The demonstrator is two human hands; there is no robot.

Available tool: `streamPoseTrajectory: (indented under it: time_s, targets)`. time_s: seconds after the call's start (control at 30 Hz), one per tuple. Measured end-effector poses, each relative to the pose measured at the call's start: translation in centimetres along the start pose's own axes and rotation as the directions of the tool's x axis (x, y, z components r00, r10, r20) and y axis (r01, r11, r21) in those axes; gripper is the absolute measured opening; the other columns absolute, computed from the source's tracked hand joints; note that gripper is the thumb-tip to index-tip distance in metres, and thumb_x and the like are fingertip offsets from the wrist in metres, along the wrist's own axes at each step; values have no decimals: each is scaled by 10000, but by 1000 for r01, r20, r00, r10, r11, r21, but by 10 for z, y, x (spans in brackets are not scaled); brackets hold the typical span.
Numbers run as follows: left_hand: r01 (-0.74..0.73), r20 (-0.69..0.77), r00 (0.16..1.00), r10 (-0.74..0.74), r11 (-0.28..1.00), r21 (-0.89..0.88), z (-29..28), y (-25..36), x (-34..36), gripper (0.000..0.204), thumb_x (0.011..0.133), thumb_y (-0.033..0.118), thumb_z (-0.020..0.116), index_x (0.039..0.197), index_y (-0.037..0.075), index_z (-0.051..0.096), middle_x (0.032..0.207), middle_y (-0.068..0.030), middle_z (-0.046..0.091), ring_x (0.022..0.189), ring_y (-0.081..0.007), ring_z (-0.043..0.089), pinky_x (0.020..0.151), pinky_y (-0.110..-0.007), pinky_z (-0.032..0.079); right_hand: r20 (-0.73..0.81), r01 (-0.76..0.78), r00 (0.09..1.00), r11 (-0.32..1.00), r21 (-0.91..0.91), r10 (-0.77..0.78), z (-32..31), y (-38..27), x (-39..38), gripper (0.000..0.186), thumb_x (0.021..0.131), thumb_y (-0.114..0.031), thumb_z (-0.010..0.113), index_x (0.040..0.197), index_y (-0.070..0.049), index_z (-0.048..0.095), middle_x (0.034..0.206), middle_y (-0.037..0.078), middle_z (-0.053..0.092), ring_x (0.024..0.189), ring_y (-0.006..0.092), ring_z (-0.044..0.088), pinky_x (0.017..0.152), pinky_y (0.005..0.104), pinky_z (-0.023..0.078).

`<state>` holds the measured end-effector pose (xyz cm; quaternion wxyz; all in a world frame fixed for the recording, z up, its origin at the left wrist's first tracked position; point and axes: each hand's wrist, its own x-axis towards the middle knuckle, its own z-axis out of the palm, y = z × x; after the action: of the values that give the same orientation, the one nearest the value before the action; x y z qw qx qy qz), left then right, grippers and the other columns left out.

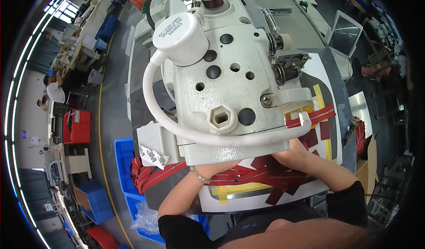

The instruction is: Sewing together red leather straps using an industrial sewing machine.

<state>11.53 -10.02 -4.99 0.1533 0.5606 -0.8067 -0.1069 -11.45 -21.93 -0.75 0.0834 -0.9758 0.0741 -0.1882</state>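
Observation:
A white sewing machine head (186,116) fills the middle, with a curved white hose. My left hand (218,167), wearing a beaded bracelet, reaches under its near end, beside red zipper tape (239,176); the fingers are hidden. My right hand (292,156) reaches in from the right among red strips, its fingers also hidden by the machine. Dark red pieces (276,196) lie on a white board with yellow tape (327,147). More red zipper tape (316,116) shows right of the machine.
Blue bins (125,147) stand at left, one holding red tape, another clear plastic. Across the aisle are a seated worker (57,89), red crates (77,126) and long benches. A chair (343,32), a metal sheet (361,107) and cardboard (367,173) are at right.

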Motion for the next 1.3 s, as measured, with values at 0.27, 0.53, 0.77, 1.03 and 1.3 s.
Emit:
streamPoseTrajectory:
  time_s: [0.27,0.53,0.77,1.03,1.3]
  targets:
    - [-34,-14,999,35,999,25,12,-7,-7,438,936,347,559,1286,83,564,1285,-114,566,1184,-268,544,996,-408,438,-18,-71,997,982,176,76,4,-3,-1,271,796,-97,596,1049,-5,630,1105,84,636,1020,216,613,890,353,461]
    - [-4,59,998,4,1000,11,-1,-2,1,473,918,360,568,1335,141,526,1355,-85,532,1236,-243,517,1023,-411,433,-67,-111,991,990,82,117,9,-12,9,277,765,-105,621,1025,-10,632,986,64,595,932,226,573,851,352,466]
    - [-23,50,998,26,998,-57,-7,-10,-3,409,894,278,643,1275,144,581,1224,-106,619,1141,-262,590,963,-374,467,-134,-198,971,980,14,198,15,-28,13,359,724,-88,616,1058,42,623,916,71,530,862,227,527,805,334,465]
    - [125,179,979,-96,980,-155,-3,-19,-9,498,912,442,590,1345,204,526,1383,-34,506,1274,-208,491,1064,-382,389,-89,-179,981,982,-55,174,14,-31,13,377,751,-97,581,1084,76,613,920,90,521,849,237,514,798,337,465]
    - [-162,52,986,158,841,517,-11,-8,-2,520,899,452,611,1298,122,555,1297,-61,564,1211,-221,530,1014,-392,429,-50,-238,970,971,-14,237,10,-34,17,363,742,-101,588,1064,64,622,976,104,532,918,260,527,837,349,470]
